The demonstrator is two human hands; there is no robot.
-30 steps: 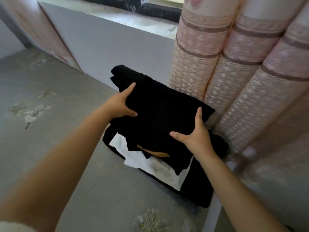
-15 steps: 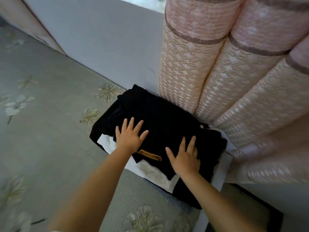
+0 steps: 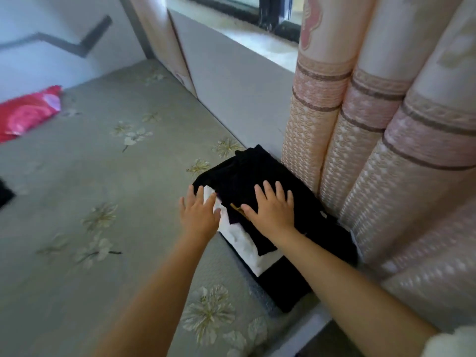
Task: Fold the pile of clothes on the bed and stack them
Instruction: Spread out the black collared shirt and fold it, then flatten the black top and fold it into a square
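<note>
Black folded garment (image 3: 257, 176) tops stack (image 3: 283, 292) at four o'clock, pressed flat under open right hand (image 3: 273, 212) to settle it; open left hand (image 3: 198, 217), gripping nothing, probably hovering.

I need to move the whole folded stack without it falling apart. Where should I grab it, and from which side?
Probably from the two short ends, hands slid flat under the bottom black layer. The stack is long, running along the curtain, with a white garment poking out on the bed side. The right hand lies flat on top; the left hand is at its edge.
</note>
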